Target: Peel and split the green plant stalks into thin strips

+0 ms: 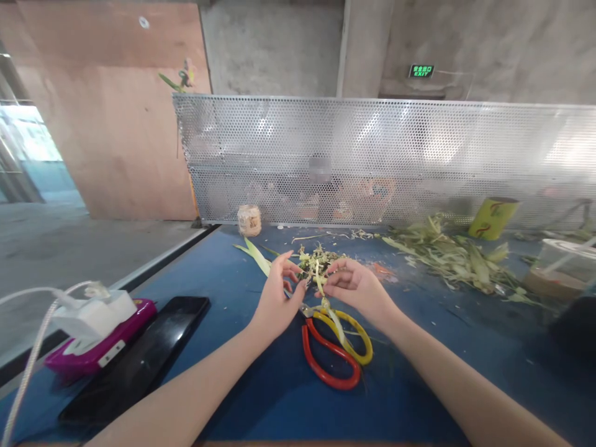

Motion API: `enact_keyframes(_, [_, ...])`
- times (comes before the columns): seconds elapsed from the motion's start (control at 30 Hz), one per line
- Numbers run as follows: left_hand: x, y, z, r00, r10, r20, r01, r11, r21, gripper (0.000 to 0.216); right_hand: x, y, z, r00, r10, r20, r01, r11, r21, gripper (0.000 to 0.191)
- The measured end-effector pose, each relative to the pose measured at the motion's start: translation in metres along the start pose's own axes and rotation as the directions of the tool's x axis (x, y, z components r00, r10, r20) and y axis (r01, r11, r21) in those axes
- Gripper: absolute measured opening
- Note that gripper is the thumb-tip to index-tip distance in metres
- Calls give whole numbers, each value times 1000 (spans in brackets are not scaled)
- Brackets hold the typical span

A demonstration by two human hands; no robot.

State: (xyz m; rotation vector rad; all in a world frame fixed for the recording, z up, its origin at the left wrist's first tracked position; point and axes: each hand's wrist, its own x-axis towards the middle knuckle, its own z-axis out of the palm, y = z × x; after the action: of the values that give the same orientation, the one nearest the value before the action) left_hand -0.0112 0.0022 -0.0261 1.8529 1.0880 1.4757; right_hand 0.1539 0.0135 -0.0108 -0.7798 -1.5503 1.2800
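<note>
My right hand [354, 287] pinches a pale green plant strip [319, 278] at the middle of the table. Part of the strip hangs down over the scissors. Just left of it, my left hand [278, 300] has its fingers curved and apart from the thumb, with nothing clearly held. Beneath both hands lie scissors [333, 375] with one red and one yellow handle, blades pointing away and partly covered by my left hand. Behind the fingers is a small heap of green and dry plant scraps [321, 254]. A long green leaf [257, 256] lies beyond my left hand.
On the left are a black phone [139, 354] and a purple power strip [100, 357] with white chargers. Husks [456, 257], a yellow-green can [493, 218] and a clear container [565, 267] stand right. A perforated metal screen [288, 136] closes the back; a small woven piece [249, 220] sits before it.
</note>
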Motion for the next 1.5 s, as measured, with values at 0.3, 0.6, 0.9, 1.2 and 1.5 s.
enact_keyframes(0.3, [0, 5, 12, 962, -236, 136, 273, 835, -478, 71, -4, -8, 8, 965, -256, -58, 225, 921, -316, 27])
enact_keyframes(0.6, [-2, 16, 8, 926, -326, 192, 363, 622, -693, 80, -3, -27, 27, 943, -328, -46, 288, 881, -375, 30])
enact_keyframes(0.9, [-1, 20, -7, 937, -253, 240, 349, 684, -641, 88, 6, -55, 36, 969, -243, 29, 230, 865, -447, 42])
enact_keyframes(1.2, [4, 25, -16, 932, -272, 240, 360, 613, -704, 94, 6, -72, 46, 981, -180, 78, 195, 854, -482, 46])
enact_keyframes(1.5, [7, 20, -21, 957, -249, 148, 279, 660, -697, 91, 14, -78, 46, 945, -327, -27, 290, 871, -397, 35])
